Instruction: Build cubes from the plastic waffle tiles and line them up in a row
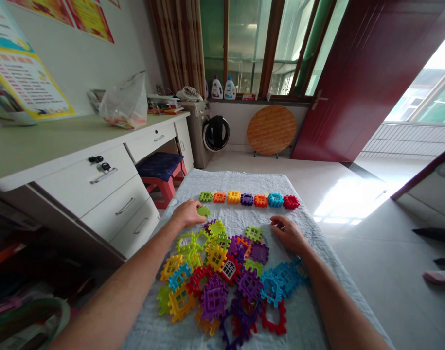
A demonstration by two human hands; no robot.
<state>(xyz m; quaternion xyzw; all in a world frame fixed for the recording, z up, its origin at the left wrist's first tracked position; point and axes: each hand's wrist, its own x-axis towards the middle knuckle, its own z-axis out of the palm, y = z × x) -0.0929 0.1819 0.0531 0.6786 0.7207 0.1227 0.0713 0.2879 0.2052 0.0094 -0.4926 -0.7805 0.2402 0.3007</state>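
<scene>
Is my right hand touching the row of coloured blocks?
No, a strip of cloth shows between your right hand and the row of blocks.

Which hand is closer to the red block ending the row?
Right. The right hand is just short of the red block; the left hand is near the opposite end's green block.

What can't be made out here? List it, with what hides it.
All in the head view:
Pile, lower pieces: covered by upper ones.
Green piece, left end: covered by the left hand.
Plastic bag, exact contents: blurred by cloudy plastic.
Poster, print: too small.
Container: cut off by the picture's edge.
</scene>
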